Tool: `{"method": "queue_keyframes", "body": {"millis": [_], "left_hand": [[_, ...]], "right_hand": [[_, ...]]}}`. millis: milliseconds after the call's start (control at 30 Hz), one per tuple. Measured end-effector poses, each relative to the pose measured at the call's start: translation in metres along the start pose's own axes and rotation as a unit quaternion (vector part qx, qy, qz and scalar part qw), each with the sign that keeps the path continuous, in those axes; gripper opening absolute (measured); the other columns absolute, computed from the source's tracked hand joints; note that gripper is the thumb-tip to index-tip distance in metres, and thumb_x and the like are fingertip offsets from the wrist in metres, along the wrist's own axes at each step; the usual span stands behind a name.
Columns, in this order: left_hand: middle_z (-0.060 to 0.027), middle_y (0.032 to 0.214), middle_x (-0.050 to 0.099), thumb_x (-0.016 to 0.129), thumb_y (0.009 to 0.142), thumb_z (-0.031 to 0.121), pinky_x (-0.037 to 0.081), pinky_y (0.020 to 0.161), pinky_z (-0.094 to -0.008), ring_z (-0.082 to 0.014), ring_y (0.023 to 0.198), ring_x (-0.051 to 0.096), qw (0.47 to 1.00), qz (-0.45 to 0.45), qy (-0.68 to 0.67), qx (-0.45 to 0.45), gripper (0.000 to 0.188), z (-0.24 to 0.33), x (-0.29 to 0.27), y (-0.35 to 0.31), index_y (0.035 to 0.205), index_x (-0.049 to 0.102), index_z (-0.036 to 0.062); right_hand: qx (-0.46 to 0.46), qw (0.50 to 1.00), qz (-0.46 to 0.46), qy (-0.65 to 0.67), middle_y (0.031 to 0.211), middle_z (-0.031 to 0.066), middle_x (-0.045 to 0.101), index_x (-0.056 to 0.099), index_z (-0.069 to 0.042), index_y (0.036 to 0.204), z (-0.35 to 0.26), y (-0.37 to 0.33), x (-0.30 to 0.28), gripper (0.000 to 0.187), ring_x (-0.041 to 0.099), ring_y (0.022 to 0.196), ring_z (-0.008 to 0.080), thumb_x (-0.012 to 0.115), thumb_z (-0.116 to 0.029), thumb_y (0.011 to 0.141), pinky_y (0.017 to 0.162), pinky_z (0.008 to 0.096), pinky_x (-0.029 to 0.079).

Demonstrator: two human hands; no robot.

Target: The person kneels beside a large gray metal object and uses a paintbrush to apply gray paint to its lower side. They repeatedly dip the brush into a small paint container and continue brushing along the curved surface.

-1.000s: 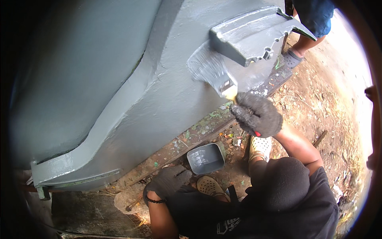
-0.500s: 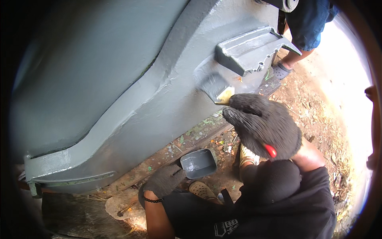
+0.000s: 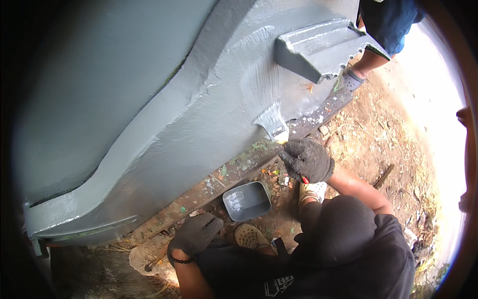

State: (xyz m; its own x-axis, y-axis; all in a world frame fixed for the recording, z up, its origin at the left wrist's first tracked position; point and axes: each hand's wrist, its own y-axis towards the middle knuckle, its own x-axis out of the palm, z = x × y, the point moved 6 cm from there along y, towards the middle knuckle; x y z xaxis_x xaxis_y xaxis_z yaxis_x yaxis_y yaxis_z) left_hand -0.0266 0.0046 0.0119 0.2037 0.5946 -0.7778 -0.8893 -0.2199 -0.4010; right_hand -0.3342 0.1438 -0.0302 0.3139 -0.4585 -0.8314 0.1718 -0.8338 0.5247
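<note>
My right hand [image 3: 309, 160], in a dark knitted glove, is closed round the handle of a flat paintbrush [image 3: 277, 130]; the handle's red end shows below the fingers. The brush's bristles, loaded with grey paint, press against the lower part of a large grey metal panel [image 3: 199, 149]. Fresh wet streaks fan upward from the bristles. My left hand [image 3: 197, 233], gloved too and with a beaded bracelet at the wrist, lies over my left knee with its fingers extended. Nothing shows in it. Close by on the ground stands a grey rectangular paint tub [image 3: 247, 201] with grey paint inside.
A grey bracket with a ragged, notched edge [image 3: 323, 50] juts from the panel. Beneath the panel runs a paint-spotted beam [image 3: 239, 167]. Another person's leg and grey clog [image 3: 352, 79] stand at the upper right. Dirt and dry leaves cover the ground [image 3: 383, 134].
My right hand has moved down and away from me with the brush, whose bristles now point up the panel. Long brush streaks show above it. My left hand stays at the knee.
</note>
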Motion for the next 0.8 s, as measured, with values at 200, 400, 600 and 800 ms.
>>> {"method": "queue_keyframes", "body": {"millis": [200,400,600,800], "left_hand": [[-0.0197,0.094,0.069,0.059,0.102,0.027,0.053,0.078,-0.0465,-0.0390,0.089,0.067,0.997,0.058,-0.043,-0.010,0.027,0.007,-0.009,-0.003,0.101,0.072,0.0035],[-0.0225,0.099,0.069,0.060,0.103,0.030,0.051,0.079,-0.0456,-0.0403,0.092,0.067,0.987,0.040,-0.117,-0.100,0.030,0.000,-0.008,0.000,0.105,0.072,0.0022],[-0.0226,0.099,0.068,0.061,0.102,0.028,0.051,0.080,-0.0464,-0.0405,0.094,0.067,0.978,0.065,-0.146,-0.136,0.029,0.015,-0.019,-0.001,0.107,0.071,0.0012],[-0.0197,0.097,0.068,0.063,0.102,0.025,0.052,0.078,-0.0465,-0.0387,0.090,0.067,0.991,0.110,-0.073,-0.007,0.024,0.014,-0.022,-0.008,0.107,0.071,0.0030]], "right_hand": [[0.090,0.981,-0.147,0.087,0.124,0.0174,0.066,0.066,-0.005,0.131,-0.009,-0.035,0.025,0.048,0.067,0.113,0.0353,0.073,-0.023,0.086,0.089,0.0472,0.057],[0.100,0.990,-0.049,0.082,0.119,0.0199,0.066,0.065,-0.001,0.130,-0.016,0.053,-0.078,0.046,0.067,0.107,0.0376,0.072,-0.007,0.085,0.086,0.0460,0.056],[0.085,0.977,0.196,-0.006,0.090,0.0126,0.072,0.074,-0.002,0.108,-0.066,0.095,-0.171,0.024,0.071,0.087,0.0339,0.076,-0.017,0.090,0.073,0.0448,0.059],[0.008,0.993,0.116,0.006,0.093,0.0155,0.069,0.070,0.000,0.119,-0.011,0.053,-0.072,0.041,0.070,0.083,0.0367,0.079,-0.007,0.079,0.072,0.0473,0.058]]}}
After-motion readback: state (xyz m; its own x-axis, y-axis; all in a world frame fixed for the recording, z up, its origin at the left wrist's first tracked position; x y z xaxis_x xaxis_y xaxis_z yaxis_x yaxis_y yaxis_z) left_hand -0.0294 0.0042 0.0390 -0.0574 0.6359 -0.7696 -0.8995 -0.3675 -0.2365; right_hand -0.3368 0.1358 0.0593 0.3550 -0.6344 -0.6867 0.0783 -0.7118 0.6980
